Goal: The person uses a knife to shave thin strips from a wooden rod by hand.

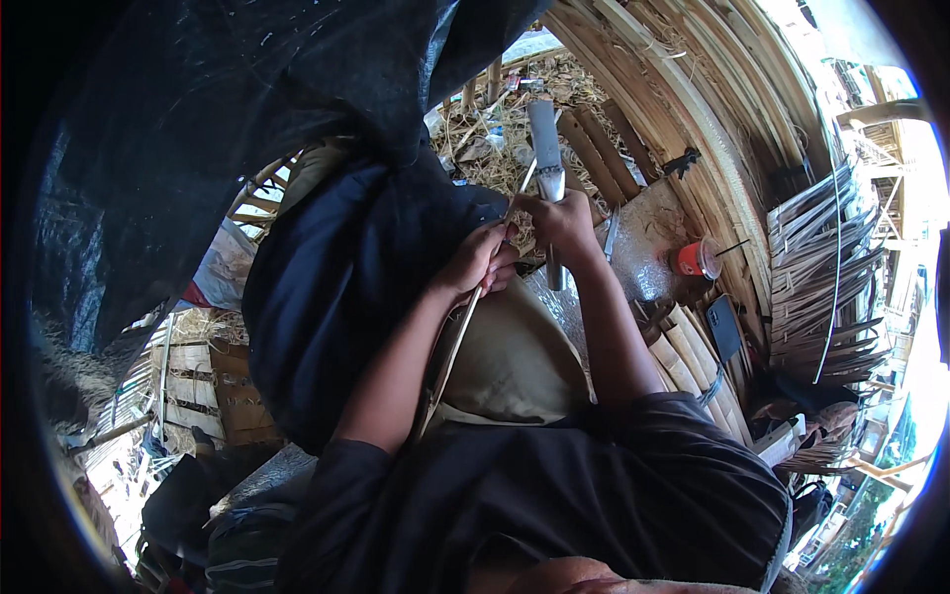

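Centrally, left hand (481,262) closed around a slender pale strip (452,354) slanting toward the dark shirt (554,475), right hand (564,224) gripping a broad-bladed metal tool (550,180), blade (542,127) pointing forward, red cup (698,259) rightward.

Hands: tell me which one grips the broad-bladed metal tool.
The right hand: it is wrapped around the broad-bladed metal tool, blade pointing away from the body. The left hand holds the thin pale strip instead.
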A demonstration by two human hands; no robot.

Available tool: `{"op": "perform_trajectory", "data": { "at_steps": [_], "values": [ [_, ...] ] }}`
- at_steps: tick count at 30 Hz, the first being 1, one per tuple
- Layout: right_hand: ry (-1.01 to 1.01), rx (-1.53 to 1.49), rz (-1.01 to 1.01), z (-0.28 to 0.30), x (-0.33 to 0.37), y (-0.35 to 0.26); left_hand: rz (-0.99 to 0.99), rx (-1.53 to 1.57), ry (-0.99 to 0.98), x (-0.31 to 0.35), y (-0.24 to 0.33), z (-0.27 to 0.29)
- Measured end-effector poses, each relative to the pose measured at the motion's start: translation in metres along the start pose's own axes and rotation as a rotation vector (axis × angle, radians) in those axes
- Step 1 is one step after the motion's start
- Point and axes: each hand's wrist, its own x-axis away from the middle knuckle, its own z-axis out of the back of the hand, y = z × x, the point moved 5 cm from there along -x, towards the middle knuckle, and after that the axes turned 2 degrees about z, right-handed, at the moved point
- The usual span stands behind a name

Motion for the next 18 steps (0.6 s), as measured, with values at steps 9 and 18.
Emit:
{"op": "perform_trajectory", "data": {
  "at_steps": [9, 18],
  "values": [
    [-0.039, -0.244, 0.013, 0.01, 0.011, -0.011, -0.008, 0.019, -0.047, 0.0, -0.002, -0.004],
    [0.007, -0.229, 0.119, 0.026, 0.04, -0.043, -0.054, 0.07, -0.064, 0.002, 0.008, 0.002]
  ]
}}
